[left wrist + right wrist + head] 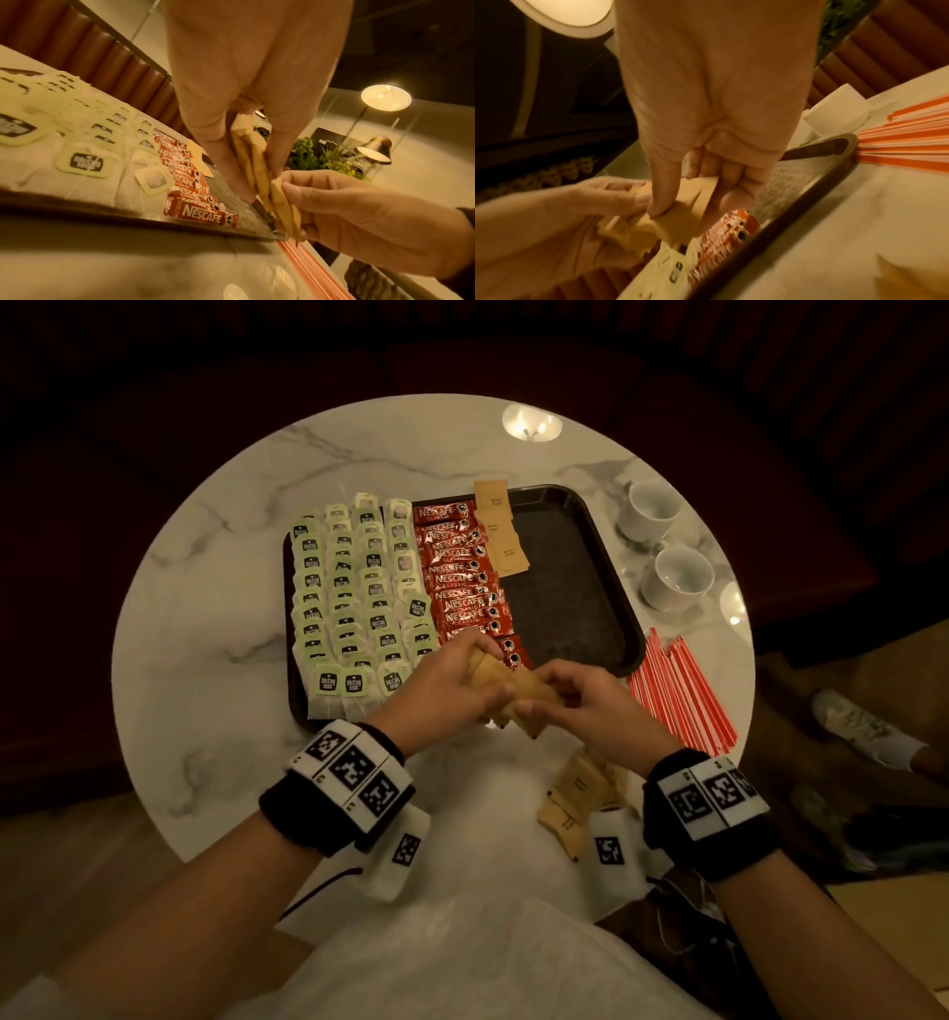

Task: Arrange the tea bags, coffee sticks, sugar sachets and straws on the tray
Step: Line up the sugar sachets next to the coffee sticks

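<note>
A black tray holds rows of green-tagged tea bags, a column of red coffee sticks and three brown sugar sachets. Over the tray's near edge both hands hold one stack of brown sugar sachets. My left hand grips the stack from the left. My right hand pinches a sachet at the stack's right end. Red-and-white straws lie fanned on the table right of the tray.
More brown sachets lie on the round marble table near my right wrist. Two white cups stand beyond the tray's right side. The tray's right half is bare. A padded bench runs behind the table.
</note>
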Tool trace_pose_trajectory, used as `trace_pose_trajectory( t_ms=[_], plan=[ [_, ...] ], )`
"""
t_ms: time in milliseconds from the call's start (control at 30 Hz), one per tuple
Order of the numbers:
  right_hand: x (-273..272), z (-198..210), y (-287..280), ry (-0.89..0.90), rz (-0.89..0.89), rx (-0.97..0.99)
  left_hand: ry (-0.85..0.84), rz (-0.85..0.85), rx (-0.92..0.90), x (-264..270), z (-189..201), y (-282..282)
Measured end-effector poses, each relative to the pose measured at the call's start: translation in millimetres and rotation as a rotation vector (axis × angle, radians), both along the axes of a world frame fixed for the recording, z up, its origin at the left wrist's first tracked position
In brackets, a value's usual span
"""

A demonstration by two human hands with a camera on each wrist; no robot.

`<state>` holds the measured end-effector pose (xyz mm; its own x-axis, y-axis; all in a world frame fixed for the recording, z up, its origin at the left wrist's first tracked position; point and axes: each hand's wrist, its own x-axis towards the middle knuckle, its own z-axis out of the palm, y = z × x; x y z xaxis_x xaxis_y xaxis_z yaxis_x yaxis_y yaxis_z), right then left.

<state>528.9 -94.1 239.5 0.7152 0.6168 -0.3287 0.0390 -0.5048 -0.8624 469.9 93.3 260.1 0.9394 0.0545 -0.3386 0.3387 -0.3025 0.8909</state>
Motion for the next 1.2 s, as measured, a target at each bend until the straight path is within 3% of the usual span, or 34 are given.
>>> trace_pose_trajectory(
  t_ms=[167,400,533,700,867,1200],
  plan=[
    [11,11,2,0.038,-0.071,0.108,0.078,0.196,-0.297,1,5,4],
    [23,19,0,0.081,-0.285,0.317,0.086,0.447,-0.55,3,10,8],
    [19,20,8,-0.045,-0.269,0.44,0.107,0.434,-0.526,5,14,4],
    [18,15,10,-0.035,-0.197,0.499,0.152,0.339,-0.602,8,19,-2],
    [19,19,10,-0.056,-0.185,0.517,0.039,0.21,-0.581,5,17,-3],
    [13,30,18,0.066,-0.33,0.493,-0.075,0.266,-0.567,5,12,2]
  ],
)
